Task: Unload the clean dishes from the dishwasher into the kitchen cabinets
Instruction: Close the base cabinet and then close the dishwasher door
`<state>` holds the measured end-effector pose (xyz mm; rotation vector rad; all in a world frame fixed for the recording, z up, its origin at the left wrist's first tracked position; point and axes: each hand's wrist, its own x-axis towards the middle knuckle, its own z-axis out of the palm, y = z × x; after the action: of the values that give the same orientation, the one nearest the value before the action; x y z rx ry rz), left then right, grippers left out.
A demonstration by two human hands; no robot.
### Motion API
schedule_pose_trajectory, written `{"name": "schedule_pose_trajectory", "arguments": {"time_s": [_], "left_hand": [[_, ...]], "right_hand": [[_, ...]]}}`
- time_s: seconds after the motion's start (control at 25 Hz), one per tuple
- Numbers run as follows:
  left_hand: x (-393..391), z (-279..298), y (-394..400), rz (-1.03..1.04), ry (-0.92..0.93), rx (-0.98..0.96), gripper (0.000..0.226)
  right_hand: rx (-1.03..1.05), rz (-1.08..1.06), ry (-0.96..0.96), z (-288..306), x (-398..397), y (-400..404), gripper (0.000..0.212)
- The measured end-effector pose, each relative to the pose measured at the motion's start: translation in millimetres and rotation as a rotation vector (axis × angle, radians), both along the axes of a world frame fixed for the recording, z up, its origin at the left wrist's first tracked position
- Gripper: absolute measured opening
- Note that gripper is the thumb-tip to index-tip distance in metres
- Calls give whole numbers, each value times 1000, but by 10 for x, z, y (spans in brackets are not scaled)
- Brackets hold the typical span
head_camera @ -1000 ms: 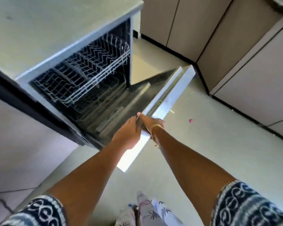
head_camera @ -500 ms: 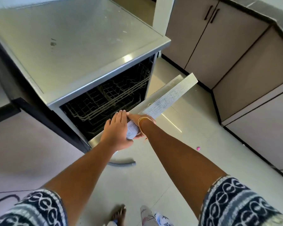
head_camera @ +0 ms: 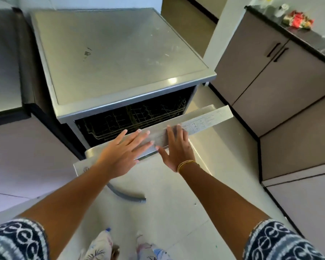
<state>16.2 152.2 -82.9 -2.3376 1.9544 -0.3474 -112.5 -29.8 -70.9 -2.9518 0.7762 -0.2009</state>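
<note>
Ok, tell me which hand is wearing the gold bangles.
The right hand: thin gold bangles circle its wrist, while the left hand has a bare wrist. Both lie flat, fingers spread, on the dishwasher door.

Daylight, even and bright. Glare patch on front edge of dishwasher top (head_camera: 172,81); soft sheen on floor (head_camera: 176,212). Dishwasher interior (head_camera: 131,119) dark. Wide-angle bowing at frame edges. Fingertips (head_camera: 139,130) slightly motion-blurred; overall soft.
</note>
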Motion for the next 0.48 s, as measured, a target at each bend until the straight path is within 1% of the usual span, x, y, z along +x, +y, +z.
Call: {"name": "schedule_pose_trajectory", "arguments": {"time_s": [0.12,0.24,0.32,0.36,0.4,0.48], "left_hand": [[133,-36,-38,209,-114,-97,71],[361,-7,-174,344,-151,-180,60],[611,110,-275,367,-186,-204,57],[728,173,-315,354,-215,-210,58],[832,228,-352,345,-224,-210,60],[947,298,-384,347,-167,-216,66]], "right_hand": [[-6,90,-1,-46,237,-182,76],[-52,98,-52,30,696,-257,63],[-76,132,-123,141,1024,-342,47],[-101,158,-153,197,1145,-407,42],[-104,179,-154,260,1252,-484,42],[-55,213,-133,343,1395,-598,46]]}}
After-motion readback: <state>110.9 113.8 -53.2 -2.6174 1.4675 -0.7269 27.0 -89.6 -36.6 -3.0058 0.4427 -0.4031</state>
